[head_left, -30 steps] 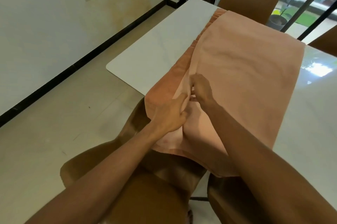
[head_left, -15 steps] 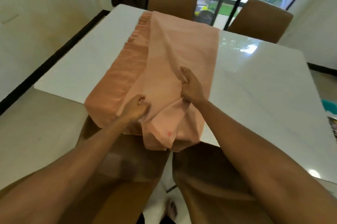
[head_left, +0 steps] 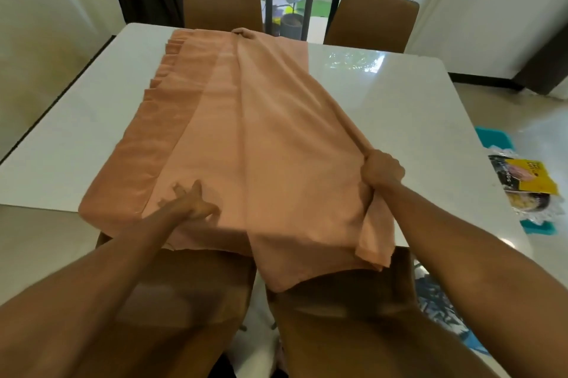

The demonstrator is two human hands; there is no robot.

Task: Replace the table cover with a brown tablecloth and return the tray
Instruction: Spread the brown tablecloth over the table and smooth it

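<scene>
The right hand [head_left: 382,170] is now out toward the right side of the table [head_left: 399,107], having drawn a fold of the tablecloth [head_left: 261,137] outward from the middle where both hands were working half a second ago. Its fingers are clenching a bunched edge of the cloth. The left hand [head_left: 192,204] is pressing on the cloth near the table's front edge, fingers partly spread and gripping nothing. The cloth is lying lengthwise down the table's middle, its near end hanging over two chairs [head_left: 338,310].
</scene>
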